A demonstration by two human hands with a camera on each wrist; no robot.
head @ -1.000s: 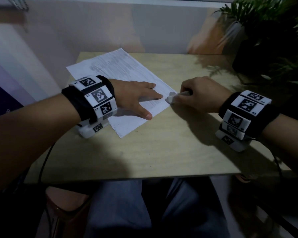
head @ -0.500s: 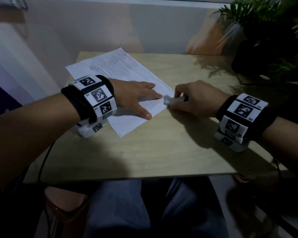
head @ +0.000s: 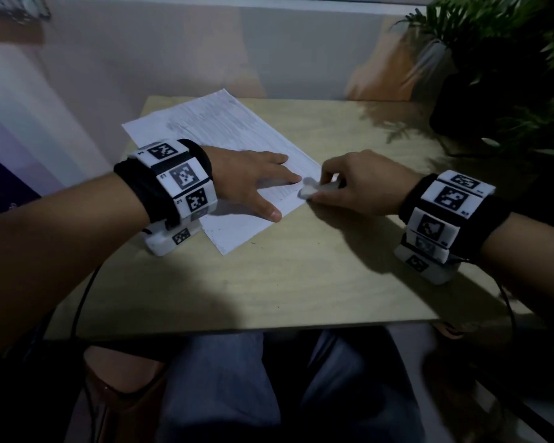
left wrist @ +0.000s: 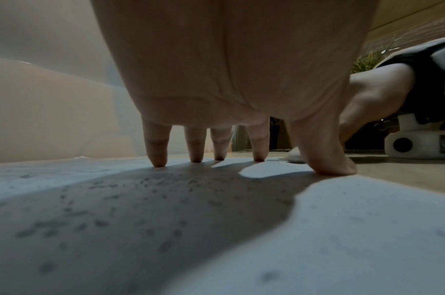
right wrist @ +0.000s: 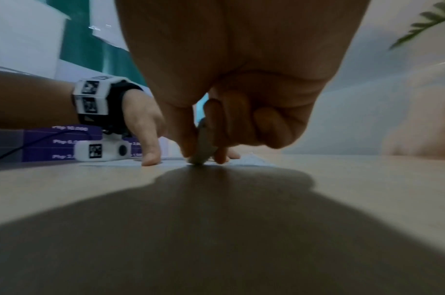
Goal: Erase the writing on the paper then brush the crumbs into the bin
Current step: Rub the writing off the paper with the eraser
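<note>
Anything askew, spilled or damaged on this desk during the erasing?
Nothing damaged. The paper lies skewed, its far corner overhanging the table edge. Dark specks, apparently eraser crumbs, dot the sheet beneath the left hand.

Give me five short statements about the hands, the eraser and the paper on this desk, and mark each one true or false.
1. The left hand lies on the paper with its fingers straight. True.
2. The right hand is empty. False: it pinches a white eraser.
3. The eraser touches the paper at its right edge, near the left hand's fingertips. True.
4. The paper lies square to the table edges. False: it lies at an angle, and one corner juts past the table's left edge.
5. A plant stands at the near left corner of the table. False: it is at the far right.
</note>
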